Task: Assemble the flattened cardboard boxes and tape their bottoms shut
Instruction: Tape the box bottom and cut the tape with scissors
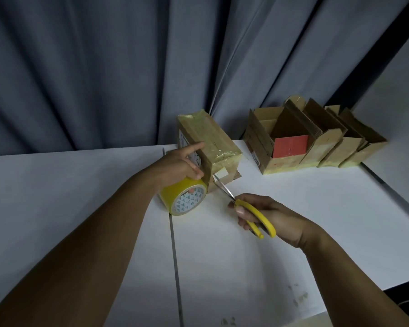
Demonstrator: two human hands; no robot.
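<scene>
Head view.

1. The left hand point(182, 165) has its grip closed on the tape roll point(184, 198). The thumb lies over the roll's yellow outer face, and one fingertip shows inside the core. The index finger is straight and presses on the near side of the box point(213, 140).
2. The tape roll stands on edge on the tabletop point(234, 267), touching the near lower corner of the box.
3. The right hand point(276, 220) has its grip closed on the scissors point(250, 213), with fingers through and around the yellow handles. The blades point up and left. Their tips lie at the lower near corner of the box, just beside the roll. The blades are at most narrowly parted; whether they are parted at all cannot be told.
4. The box stands on the tabletop near the far edge, in front of the curtain point(92, 67). Glossy yellowish tape covers its upper face and runs down its near end.
5. A row of boxes point(328, 147) stands at the right rear of the tabletop, well apart from the hands. The boxes are side by side with their flaps up and open. Yellowish tape shows along their lower edges. A red card point(291, 146) stands inside the nearest one.

Markings.

- Tape roll core: white, printed with a repeating pattern of blue-green triangles. No wording is legible.
- Box, near side: a white label point(183, 140), partly covered by the left hand. The print is too blurred to read.
- Nearest box in the row: a small label at its lower left corner, illegible.
</scene>
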